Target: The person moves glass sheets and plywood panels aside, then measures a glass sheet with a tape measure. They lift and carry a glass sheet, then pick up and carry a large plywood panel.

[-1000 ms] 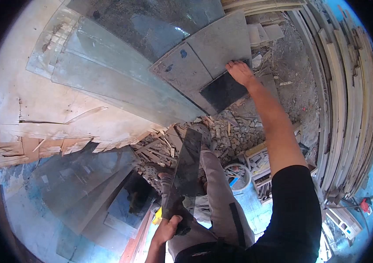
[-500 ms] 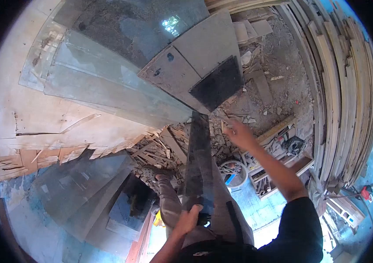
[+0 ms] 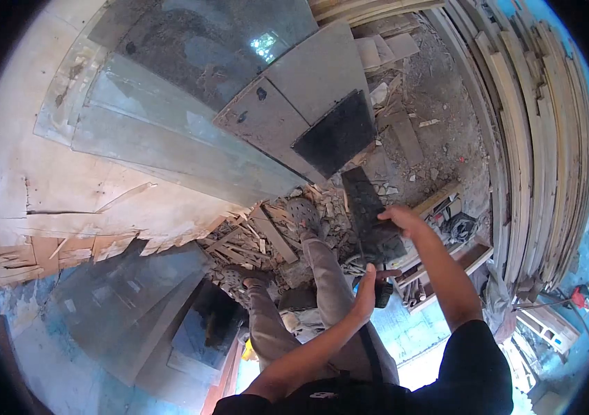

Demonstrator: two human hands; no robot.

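Observation:
A long, dark, dusty strip of glass [image 3: 366,211] is tilted in front of me, to the right of my legs. My left hand [image 3: 363,297] grips its lower end, near a small black object [image 3: 382,294] that I cannot make out. Along the strip's right edge, my right hand [image 3: 404,220] is closed, with its fingertips at the glass. Just beyond the strip's far end, a small black pane [image 3: 336,135] leans against larger dusty panes [image 3: 319,66].
Broken wood and rubble [image 3: 267,238] lie around my shoes [image 3: 303,213]. Long timber strips [image 3: 516,138] stand along the right wall. A wooden tool box [image 3: 471,259] sits right of my legs. Large glass sheets [image 3: 170,135] lean at left, with more panes [image 3: 128,304] below.
The glass strip has swung from between my legs to the right. My left hand has moved up and right with it. My right hand, apart from it before, now meets its edge.

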